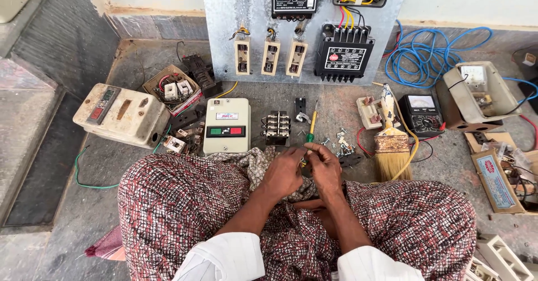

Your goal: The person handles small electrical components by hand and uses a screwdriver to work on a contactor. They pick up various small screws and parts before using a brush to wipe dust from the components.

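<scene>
White sleeves and a patterned red-and-black wrap fill the bottom of the view, knees spread wide, so the only free floor is a narrow strip between the lap and the stuff laid out ahead. Both hands meet right at the middle over a crumpled printed cloth (252, 160). Left hand (284, 173) and right hand (324, 169) are touching, fingertips pinched together on some tiny part, too small to tell what it is, held just above the lap edge.

Right past the fingers a yellow-handled screwdriver (311, 124) lies on the floor pointing away, with a scatter of small screws and metal bits (335, 139) beside it. On the left of that sit a black contact block (276, 127) and a cream starter box with green and red buttons (226, 125), the box touching the cloth's edge. Further left is a worn cream switch casing (120, 114), near the wall step. On the right, a paint brush (392, 146) lies close to the knee, then a black analog multimeter (421, 113).

Along the back a metal panel (224, 23) leans upright against the wall, closing off that side, with a blue wire coil (426, 51) next to it. Pretty boxed in all round.
</scene>
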